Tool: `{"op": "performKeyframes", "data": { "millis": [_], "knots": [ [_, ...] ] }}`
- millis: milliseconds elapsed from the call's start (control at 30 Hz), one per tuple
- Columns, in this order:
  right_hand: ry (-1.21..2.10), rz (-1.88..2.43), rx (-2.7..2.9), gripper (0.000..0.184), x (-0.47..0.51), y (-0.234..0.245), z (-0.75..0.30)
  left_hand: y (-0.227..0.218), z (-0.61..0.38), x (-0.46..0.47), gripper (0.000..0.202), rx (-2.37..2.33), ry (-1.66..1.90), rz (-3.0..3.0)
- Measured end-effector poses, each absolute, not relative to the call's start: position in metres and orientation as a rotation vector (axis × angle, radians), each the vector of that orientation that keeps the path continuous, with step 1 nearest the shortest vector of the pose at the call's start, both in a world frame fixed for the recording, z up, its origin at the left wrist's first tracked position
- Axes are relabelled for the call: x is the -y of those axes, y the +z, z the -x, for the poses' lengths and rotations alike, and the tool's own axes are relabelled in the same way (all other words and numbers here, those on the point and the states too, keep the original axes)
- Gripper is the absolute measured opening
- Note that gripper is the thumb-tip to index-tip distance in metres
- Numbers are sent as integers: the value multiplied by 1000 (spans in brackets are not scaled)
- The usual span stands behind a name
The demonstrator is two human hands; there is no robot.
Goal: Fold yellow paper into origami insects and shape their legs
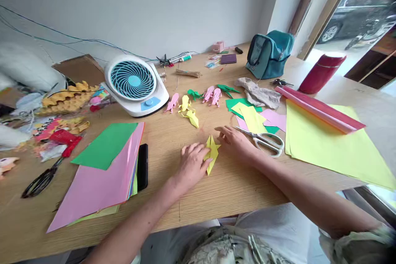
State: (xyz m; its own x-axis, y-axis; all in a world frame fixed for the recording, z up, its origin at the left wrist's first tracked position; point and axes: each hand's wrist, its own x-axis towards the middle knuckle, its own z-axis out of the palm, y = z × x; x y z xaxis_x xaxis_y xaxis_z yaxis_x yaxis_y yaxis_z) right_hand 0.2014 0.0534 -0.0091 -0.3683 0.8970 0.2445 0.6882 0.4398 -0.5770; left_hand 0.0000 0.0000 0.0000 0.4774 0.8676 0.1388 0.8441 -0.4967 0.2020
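A narrow yellow folded paper (212,156), pointed at both ends, lies on the wooden table in front of me. From its left side, my left hand (192,164) holds it down with thumb and fingertips on the paper. Just to the right of it is my right hand (236,142), low over the table, fingers apart and curved, with nothing in them. White-handled scissors (269,142) lie right beside that hand. Beyond the hands stand small folded paper figures: yellow ones (192,118), pink ones (215,95) and green ones (227,88).
At left are a stack of coloured paper (95,185), a black phone (142,167) and red-and-black scissors (55,165). A fan (136,84) stands behind. Rightward lie paper scraps (255,119), a grey cloth (260,93), yellow sheets (334,148), a red roll (321,109) and a teal bag (270,55).
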Motion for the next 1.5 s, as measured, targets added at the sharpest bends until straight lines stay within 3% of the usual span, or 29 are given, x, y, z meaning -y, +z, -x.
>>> {"op": "performKeyframes", "data": {
  "millis": [100, 300, 733, 867, 1033, 1233, 1500],
  "knots": [
    [481, 1369, 2176, 36, -54, -10, -205, 2, -11, -5, 25, -1654, 325, -2532],
    [527, 1397, 2212, 39, -51, -8, -204, -6, -25, -3, 51, -1783, 362, -2496],
    [587, 1240, 2087, 33, -49, -14, -205, -12, -10, -6, 32, -1617, 584, -2514],
    [649, 1130, 1865, 30, -48, -8, -205, -6, 6, -18, 28, -1639, 986, -2041],
    [1009, 1058, 1617, 38, -47, -7, -203, -4, 4, -25, 21, -1194, 1264, -1252],
    [1437, 840, 1548, 33, -47, -20, -189, -3, -16, -14, 31, -986, 1201, -788],
    [1435, 954, 1529, 36, -48, -20, -189, -9, -12, -12, 31, -1020, 1117, -1046]
  ]
}}
